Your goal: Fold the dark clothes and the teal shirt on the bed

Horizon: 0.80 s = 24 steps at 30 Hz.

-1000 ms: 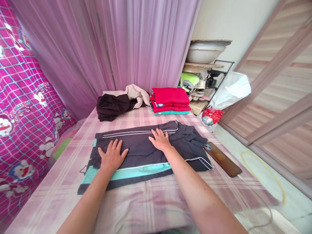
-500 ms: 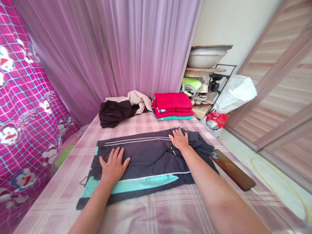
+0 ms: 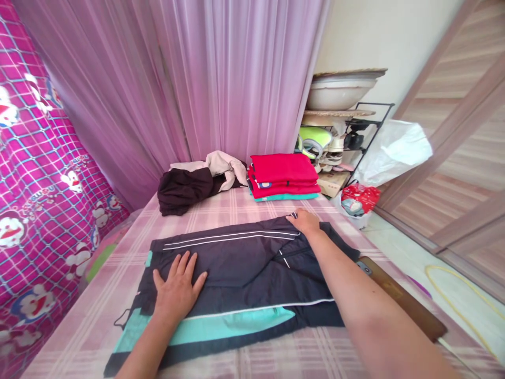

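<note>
A dark navy garment (image 3: 232, 263) with white piping and a turquoise panel lies folded flat across the plaid bed cover (image 3: 221, 358). My left hand (image 3: 177, 289) rests on its left half, palm down and fingers spread. At the far right edge of the fabric, my right hand (image 3: 309, 223) has its fingers curled around a bit of cloth with a white stripe. A thin cord loop sticks out from the garment's left end. My right forearm covers part of its right end.
Behind the garment sit a stack of folded red clothes (image 3: 284, 169) and a crumpled dark brown and pale pile (image 3: 183, 189). A brown-cased phone (image 3: 402, 297) with a cable lies by my right forearm. A shoe rack (image 3: 371, 123) stands beyond the bed.
My right hand has gone from lying flat on the garment to gripping its far edge, slightly to the right. The left hand stays flat on the cloth. The view has shifted a little.
</note>
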Available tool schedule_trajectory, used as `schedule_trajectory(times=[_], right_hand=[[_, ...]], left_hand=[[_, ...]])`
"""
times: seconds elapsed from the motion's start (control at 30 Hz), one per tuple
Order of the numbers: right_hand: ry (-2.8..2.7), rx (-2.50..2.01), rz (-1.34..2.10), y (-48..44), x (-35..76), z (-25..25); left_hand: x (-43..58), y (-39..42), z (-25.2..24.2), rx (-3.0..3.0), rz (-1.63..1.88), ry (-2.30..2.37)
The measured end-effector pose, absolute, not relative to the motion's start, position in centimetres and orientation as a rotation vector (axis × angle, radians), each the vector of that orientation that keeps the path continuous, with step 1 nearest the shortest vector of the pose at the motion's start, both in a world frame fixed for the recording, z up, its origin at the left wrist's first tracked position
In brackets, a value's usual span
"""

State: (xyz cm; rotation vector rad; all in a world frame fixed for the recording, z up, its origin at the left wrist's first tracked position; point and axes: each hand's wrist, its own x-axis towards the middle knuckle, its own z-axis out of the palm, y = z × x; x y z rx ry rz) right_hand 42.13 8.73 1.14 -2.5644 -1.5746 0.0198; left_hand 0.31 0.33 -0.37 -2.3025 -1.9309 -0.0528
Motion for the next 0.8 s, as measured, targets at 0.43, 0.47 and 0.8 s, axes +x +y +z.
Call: schedule_trajectory(times=[0.43, 0.47, 0.8], right_hand=[[-1.574, -2.505, -0.035, 8.5, 40.7, 2.3], [-1.600, -2.443, -0.081, 8.2, 40.1, 2.9], [-2.196, -2.062, 0.119, 3.8, 31.7, -0.8]], left_hand=[[0.4, 0.4, -0.2, -2.305, -0.009, -1.961], [0.4, 0.3, -0.2, -2.305, -0.021, -1.960], [0.5, 0.1, 0.3, -2.346, -0.052, -1.989]])
